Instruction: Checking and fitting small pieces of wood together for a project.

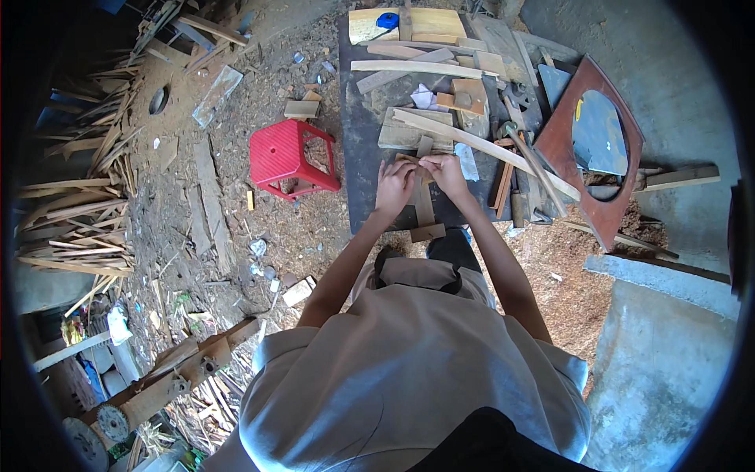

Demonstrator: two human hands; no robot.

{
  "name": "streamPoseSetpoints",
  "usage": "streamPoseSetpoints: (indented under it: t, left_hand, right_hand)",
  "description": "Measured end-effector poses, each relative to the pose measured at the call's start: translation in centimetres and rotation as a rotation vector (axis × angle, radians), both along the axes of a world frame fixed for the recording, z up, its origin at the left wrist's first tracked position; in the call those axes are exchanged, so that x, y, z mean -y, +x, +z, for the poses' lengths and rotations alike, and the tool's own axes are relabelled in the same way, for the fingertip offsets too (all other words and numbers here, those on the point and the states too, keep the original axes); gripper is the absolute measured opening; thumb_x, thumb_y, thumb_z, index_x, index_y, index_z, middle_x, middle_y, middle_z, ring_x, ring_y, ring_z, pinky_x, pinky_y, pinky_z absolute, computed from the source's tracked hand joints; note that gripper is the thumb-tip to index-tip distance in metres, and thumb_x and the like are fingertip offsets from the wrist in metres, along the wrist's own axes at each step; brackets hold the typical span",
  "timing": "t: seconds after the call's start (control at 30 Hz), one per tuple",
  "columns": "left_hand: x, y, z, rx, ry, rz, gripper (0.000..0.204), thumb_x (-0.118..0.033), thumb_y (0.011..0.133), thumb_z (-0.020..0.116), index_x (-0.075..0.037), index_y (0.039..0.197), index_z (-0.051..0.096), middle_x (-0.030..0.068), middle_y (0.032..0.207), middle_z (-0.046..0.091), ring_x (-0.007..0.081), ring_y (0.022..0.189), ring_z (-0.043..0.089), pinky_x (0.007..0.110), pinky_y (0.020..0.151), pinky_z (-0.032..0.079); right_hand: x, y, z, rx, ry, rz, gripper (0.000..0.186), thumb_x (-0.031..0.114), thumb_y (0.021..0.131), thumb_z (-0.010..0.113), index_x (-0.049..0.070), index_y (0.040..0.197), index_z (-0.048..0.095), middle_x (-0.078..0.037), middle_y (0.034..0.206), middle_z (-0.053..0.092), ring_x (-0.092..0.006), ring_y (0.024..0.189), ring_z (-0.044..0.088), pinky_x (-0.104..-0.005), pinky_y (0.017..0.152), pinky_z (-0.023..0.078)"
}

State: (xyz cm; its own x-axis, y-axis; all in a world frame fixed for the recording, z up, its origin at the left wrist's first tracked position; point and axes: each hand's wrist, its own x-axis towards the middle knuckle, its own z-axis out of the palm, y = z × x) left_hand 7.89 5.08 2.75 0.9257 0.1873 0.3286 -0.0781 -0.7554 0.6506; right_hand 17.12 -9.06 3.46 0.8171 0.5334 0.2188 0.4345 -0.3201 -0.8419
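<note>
Over the dark worktable, my left hand (395,186) has curled fingers on a small brown wood piece (407,157), and my right hand (443,173) pinches at it from the right, close beside the left. Under my hands a narrow wooden strip (425,206) runs toward me, with a short crosspiece (428,232) at the near edge. A pale board (405,135) lies just beyond my fingers, and a light blue-white sheet (465,161) is beside my right hand. Exactly what my fingertips grip is partly hidden.
The worktable (362,197) holds several planks, a blue tape measure (387,22), tools and a red-brown panel with an oval opening (557,138). A red plastic stool (275,149) stands left. Scrap-wood piles (82,236) line the far left; a concrete ledge (653,346) is right.
</note>
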Motion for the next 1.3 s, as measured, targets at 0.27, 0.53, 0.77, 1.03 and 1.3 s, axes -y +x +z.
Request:
streamPoseSetpoints:
  t: [0.27,0.53,0.77,1.03,1.3]
  left_hand:
    - [0.0,0.9,-0.3,0.013,0.034,0.016,0.016,-0.012,0.085,0.059,-0.012,0.1,0.065,0.0035,0.103,0.063,0.0245,0.101,0.059,0.052,0.105,0.033]
    - [0.2,0.5,0.2,0.009,0.09,0.039,0.014,-0.014,0.085,0.061,-0.012,0.099,0.066,0.0032,0.103,0.065,0.0239,0.103,0.061,0.052,0.105,0.032]
    - [1.0,0.5,0.3,0.028,0.03,0.118,0.015,-0.014,0.084,0.063,-0.013,0.098,0.066,0.0039,0.099,0.065,0.0238,0.101,0.06,0.052,0.106,0.031]
    - [2.7,1.0,0.1,0.015,0.016,0.244,0.02,-0.018,0.077,0.071,-0.012,0.095,0.067,0.0043,0.098,0.066,0.0234,0.102,0.06,0.052,0.109,0.027]
    - [3.4,1.6,-0.4,0.038,0.063,0.349,0.016,-0.023,0.076,0.072,-0.013,0.089,0.069,0.0031,0.094,0.067,0.021,0.1,0.061,0.053,0.111,0.021]
  right_hand:
    - [0.0,0.2,0.3,-0.109,0.056,-0.057,0.013,0.01,0.085,0.068,-0.001,0.092,0.072,-0.01,0.074,0.071,-0.0116,0.065,0.066,-0.0259,0.06,0.052]
    - [0.4,2.4,-0.7,-0.14,-0.008,0.169,0.01,0.006,0.08,0.071,-0.001,0.087,0.072,-0.011,0.073,0.07,-0.0124,0.063,0.065,-0.0262,0.059,0.052]
    - [0.2,4.0,0.1,-0.076,-0.084,0.331,0.012,0.008,0.079,0.072,0.0,0.087,0.072,-0.012,0.07,0.067,-0.0145,0.061,0.062,-0.0291,0.059,0.049]
    - [0.1,4.2,1.0,-0.044,-0.068,0.381,0.013,0.011,0.077,0.071,-0.001,0.082,0.071,-0.016,0.077,0.067,-0.0277,0.069,0.066,-0.0344,0.064,0.051]
    - [-0.1,4.5,0.7,-0.001,-0.025,0.374,0.009,0.006,0.076,0.073,-0.002,0.081,0.071,-0.013,0.073,0.067,-0.0218,0.064,0.065,-0.0311,0.059,0.048]
